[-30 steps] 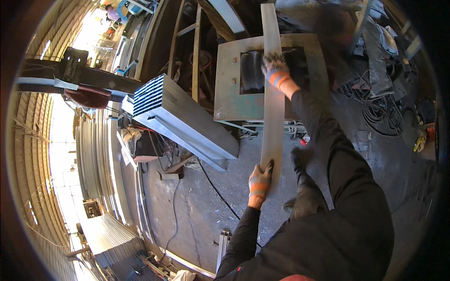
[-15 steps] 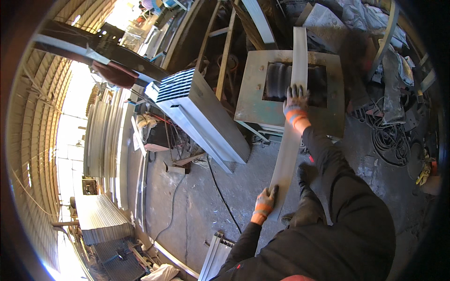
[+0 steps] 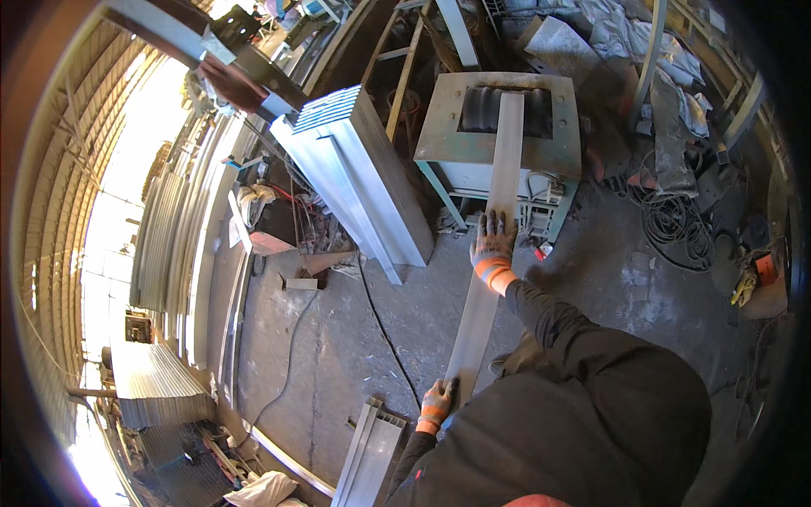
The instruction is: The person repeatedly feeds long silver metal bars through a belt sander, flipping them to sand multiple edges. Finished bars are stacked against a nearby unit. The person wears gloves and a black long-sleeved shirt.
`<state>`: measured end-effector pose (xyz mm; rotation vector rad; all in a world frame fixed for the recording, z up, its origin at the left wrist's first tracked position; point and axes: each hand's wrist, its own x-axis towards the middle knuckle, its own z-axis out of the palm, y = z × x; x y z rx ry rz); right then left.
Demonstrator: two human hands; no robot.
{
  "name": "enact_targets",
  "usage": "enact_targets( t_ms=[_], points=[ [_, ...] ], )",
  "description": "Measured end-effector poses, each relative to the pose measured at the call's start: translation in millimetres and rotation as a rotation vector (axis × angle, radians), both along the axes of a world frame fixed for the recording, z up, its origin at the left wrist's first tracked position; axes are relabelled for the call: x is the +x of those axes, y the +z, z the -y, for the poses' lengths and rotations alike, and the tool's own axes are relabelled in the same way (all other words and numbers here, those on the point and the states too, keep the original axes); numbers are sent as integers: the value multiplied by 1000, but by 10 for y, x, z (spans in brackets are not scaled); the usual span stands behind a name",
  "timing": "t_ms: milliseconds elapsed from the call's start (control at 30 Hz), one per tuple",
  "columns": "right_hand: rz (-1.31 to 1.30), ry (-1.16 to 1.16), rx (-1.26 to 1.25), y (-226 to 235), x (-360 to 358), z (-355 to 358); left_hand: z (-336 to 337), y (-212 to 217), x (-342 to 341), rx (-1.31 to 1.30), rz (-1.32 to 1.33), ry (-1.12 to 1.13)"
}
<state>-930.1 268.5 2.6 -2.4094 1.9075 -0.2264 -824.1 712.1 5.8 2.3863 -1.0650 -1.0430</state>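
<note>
Feeding a long metal strip (image 3: 497,228) into the green machine (image 3: 439,139): front end already over the ribbed roller, most of the length not yet in. Right hand (image 3: 492,245) pressed flat, fingers spread, mid-strip. Left hand (image 3: 438,404) gripping the near end, above the floor.

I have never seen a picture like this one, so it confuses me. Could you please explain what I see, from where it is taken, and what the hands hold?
The picture comes from a wide fisheye camera worn on a person's head, looking down, so straight edges bend near the rim. The dark shape at the bottom is the person's own body. Both hands wear grey and orange work gloves. The left hand grips the near end of a long flat metal strip. The right hand presses on its middle. The far end of the strip lies on a green machine with dark ribbed rollers. A stack of metal profiles stands beside it on the concrete floor.
</note>
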Motion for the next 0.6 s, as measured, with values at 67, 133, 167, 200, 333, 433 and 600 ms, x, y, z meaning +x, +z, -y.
enact_targets(
  t_ms=[67,133,167,200,333,433,600],
  points=[
    [178,33,3,-189,-40,-413,-496,-20,-52,-33,103,17],
    [430,73,72,-372,-123,-735,-929,5,-118,8,210,73],
    [589,61,6,-441,-212,-894,-1110,34,-153,-21,257,98],
    [723,10,93,-485,-272,-1063,-1255,64,-174,19,304,111],
    [1113,-464,929,-441,-346,-1838,-1594,281,-259,-120,374,159],
    [931,-317,1004,-326,-259,-2269,-1663,459,-237,-221,389,168],
    [1407,-357,790,-272,-239,-2497,-1689,647,12,-146,134,76]
  ],
)
